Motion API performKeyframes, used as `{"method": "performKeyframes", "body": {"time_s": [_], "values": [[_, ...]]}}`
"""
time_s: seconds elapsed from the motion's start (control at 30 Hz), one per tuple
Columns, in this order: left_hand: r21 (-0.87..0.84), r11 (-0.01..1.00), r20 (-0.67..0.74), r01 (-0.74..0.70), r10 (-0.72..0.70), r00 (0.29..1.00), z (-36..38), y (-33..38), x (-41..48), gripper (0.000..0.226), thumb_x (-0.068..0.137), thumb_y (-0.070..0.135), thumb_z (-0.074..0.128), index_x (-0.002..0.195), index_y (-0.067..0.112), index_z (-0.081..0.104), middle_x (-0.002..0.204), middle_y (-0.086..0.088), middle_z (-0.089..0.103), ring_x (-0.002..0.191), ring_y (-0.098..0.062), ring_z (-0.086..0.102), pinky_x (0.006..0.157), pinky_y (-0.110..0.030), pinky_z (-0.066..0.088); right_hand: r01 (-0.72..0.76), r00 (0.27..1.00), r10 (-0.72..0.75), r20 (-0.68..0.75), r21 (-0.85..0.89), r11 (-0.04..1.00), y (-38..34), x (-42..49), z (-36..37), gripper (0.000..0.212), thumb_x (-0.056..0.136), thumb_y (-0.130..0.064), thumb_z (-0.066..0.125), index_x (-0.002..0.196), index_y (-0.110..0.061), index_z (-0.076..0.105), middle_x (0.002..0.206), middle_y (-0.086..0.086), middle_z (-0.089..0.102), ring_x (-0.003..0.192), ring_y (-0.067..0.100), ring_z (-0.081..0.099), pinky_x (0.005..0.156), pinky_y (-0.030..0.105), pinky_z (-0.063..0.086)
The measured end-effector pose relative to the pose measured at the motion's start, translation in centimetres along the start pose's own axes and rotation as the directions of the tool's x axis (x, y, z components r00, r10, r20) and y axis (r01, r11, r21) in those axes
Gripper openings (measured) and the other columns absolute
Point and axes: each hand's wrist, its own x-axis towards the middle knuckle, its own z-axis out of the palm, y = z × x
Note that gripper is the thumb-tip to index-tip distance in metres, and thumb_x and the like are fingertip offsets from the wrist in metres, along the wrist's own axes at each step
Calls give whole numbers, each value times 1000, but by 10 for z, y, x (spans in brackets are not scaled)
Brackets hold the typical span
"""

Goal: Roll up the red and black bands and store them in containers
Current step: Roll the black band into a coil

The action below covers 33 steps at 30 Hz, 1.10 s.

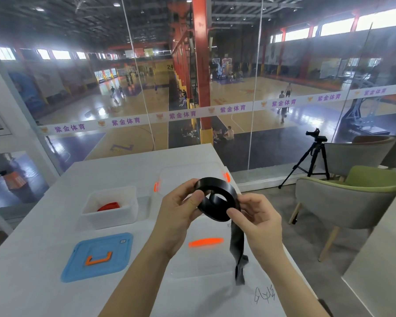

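Both hands hold a black band (217, 197) above the white table (44, 291). It is partly coiled into a loose roll, and its free tail hangs down to the tabletop on the right. My left hand (181, 216) pinches the roll's left side; my right hand (258, 223) grips its lower right edge. A rolled red band (109, 206) lies inside a small white container (110, 208) to the left. A larger clear container (192, 177) with orange clips stands behind the hands.
A blue lid (96, 257) with an orange handle lies at front left. A clear lid (206, 243) with an orange handle sits under my hands. Chairs (343, 202) and a camera tripod (311, 161) stand to the right. A glass wall rises behind the table.
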Motion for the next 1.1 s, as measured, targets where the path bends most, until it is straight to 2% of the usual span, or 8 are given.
{"method": "performKeyframes", "body": {"time_s": [0.2, 0.33, 0.57, 0.63, 0.73, 0.8, 0.93, 1.1], "values": [[98, 988, 142, 116, -129, 981, -9, -4, 0, 27, 104, 11, 55, 127, 17, 67, 123, -5, 75, 118, -24, 70, 102, -46, 56, 69, 997, -68, -21, 16, 998, -11, 4, -2, 37, 78, 7, 84, 88, -28, 79, 93, 0, 80, 89, 16, 77, 84, 23, 60], [321, 947, 146, 23, -73, 987, -15, 6, 6, 38, 97, 15, 67, 131, 31, 64, 125, 12, 73, 121, -9, 66, 109, -37, 51, 158, 986, -151, 66, -131, 979, -13, 8, -7, 35, 79, 4, 85, 93, -27, 81, 100, -8, 81, 99, 15, 78, 91, 27, 61], [557, 821, 238, -126, -12, 971, -10, 12, 16, 26, 93, 16, 71, 108, 37, 72, 103, 15, 74, 106, -11, 69, 98, -31, 54, 233, 967, -199, 156, -241, 942, -8, 9, -9, 40, 78, 6, 86, 101, -26, 79, 104, -13, 81, 98, 15, 79, 93, 35, 62], [538, 833, 221, -129, 8, 975, -10, 12, 16, 22, 93, 16, 71, 107, 33, 72, 102, 13, 74, 105, -11, 69, 97, -29, 54, 218, 969, -182, 169, -229, 949, -7, 11, -9, 38, 79, 5, 86, 101, -25, 78, 102, -11, 81, 96, 15, 79, 92, 34, 63], [425, 900, 160, -98, 31, 987, -6, 10, 16, 21, 88, 24, 73, 108, 31, 72, 106, 5, 76, 105, -22, 72, 96, -45, 58, 147, 980, -121, 161, -164, 975, -5, 12, -8, 37, 80, 4, 85, 104, -24, 77, 100, -5, 81, 98, 20, 79, 92, 34, 62], [362, 928, 114, -88, 49, 992, -5, 8, 15, 22, 86, 26, 72, 108, 29, 71, 108, 2, 75, 103, -25, 73, 90, -50, 61, 104, 985, -85, 152, -122, 987, -4, 11, -7, 44, 80, 4, 85, 106, -31, 75, 102, -3, 80, 101, 22, 78, 93, 32, 61], [266, 961, 67, -74, 59, 996, -6, 9, 17, 17, 97, 11, 66, 111, 19, 68, 110, -2, 73, 101, -25, 73, 85, -41, 64, 36, 996, -31, 87, -60, 998, 1, 13, -5, 47, 79, 5, 85, 98, -37, 76, 99, 0, 79, 96, 22, 76, 89, 28, 59], [248, 968, 110, 23, -52, 993, -10, 5, 17, 12, 101, 17, 62, 113, 15, 64, 111, 0, 75, 106, -24, 73, 91, -43, 62, 27, 999, -25, 47, -48, 998, 3, 16, -5, 41, 78, 5, 85, 92, -33, 78, 93, 3, 79, 90, 24, 77, 87, 31, 61]]}}
